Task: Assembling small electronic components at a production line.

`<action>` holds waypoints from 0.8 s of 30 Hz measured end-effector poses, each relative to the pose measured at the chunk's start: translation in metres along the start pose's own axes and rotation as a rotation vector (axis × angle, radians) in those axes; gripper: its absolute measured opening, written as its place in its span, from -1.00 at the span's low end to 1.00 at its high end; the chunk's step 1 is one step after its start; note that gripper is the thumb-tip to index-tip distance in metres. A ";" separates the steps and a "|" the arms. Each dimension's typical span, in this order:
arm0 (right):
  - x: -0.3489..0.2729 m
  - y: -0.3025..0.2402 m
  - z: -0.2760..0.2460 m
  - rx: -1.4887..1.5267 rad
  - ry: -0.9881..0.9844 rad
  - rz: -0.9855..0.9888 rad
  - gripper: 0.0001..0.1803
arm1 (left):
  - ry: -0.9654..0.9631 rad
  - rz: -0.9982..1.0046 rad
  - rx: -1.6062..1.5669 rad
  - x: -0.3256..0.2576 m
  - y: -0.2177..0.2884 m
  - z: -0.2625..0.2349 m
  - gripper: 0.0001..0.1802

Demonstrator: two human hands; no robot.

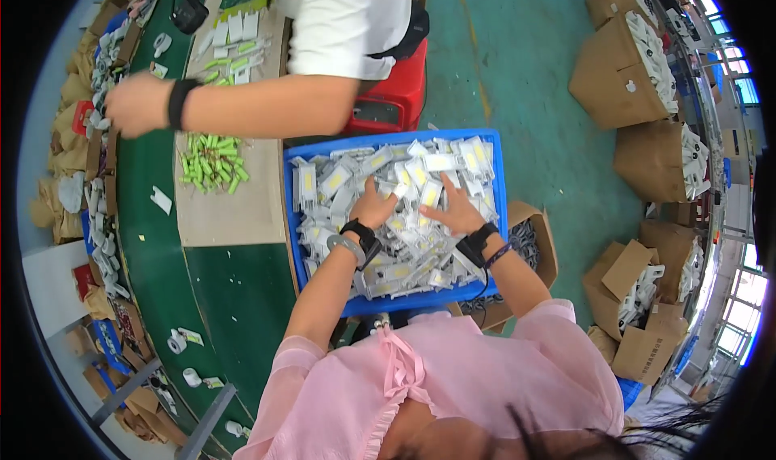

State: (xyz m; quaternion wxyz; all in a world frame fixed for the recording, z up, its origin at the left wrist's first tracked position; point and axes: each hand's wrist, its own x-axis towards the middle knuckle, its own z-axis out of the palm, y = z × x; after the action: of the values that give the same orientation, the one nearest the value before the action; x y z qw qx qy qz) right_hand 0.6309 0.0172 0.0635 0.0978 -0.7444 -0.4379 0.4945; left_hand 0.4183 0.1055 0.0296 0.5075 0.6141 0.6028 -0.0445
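A blue plastic bin (502, 187) in front of me is heaped with flat white and clear plastic pieces (388, 271), many with a yellow rectangle on the face. My left hand (374, 208) rests on the heap near its middle, fingers apart, its thumb close to a white piece. Across from it, my right hand (457, 211) touches the pieces with its thumb and a finger spread wide. Neither hand visibly grips a piece; some fingertips are hidden among them. Black bands circle both wrists, and a cable hangs from the right one.
To the left, a green table (230, 298) carries a beige board (230, 221) with a pile of green cylinders (212, 165). A co-worker's forearm (259, 104) reaches across it. Beyond the bin stands a red stool (400, 96); cardboard boxes (618, 80) line the right side.
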 end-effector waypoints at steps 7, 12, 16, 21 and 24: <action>0.013 -0.016 -0.008 0.189 -0.106 -0.006 0.22 | -0.058 -0.025 -0.073 0.033 -0.018 0.006 0.17; 0.027 0.021 0.021 -0.107 -0.068 -0.076 0.14 | -0.032 0.047 -0.179 0.026 -0.018 0.016 0.04; 0.024 0.001 0.018 -0.037 -0.064 -0.051 0.05 | -0.095 -0.025 -0.358 0.018 -0.005 0.022 -0.13; 0.017 -0.001 0.027 0.001 0.034 -0.048 -0.04 | -0.143 0.006 -0.676 0.016 -0.018 0.033 -0.21; 0.013 0.002 0.039 -0.076 0.085 -0.089 -0.07 | -0.101 0.013 -0.793 0.025 -0.039 0.048 -0.26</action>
State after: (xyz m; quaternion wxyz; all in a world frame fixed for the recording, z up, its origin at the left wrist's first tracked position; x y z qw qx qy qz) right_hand 0.6012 0.0145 0.0346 0.1098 -0.7479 -0.4845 0.4404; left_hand 0.4214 0.0807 -0.0327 0.7344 0.3714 0.5438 0.1647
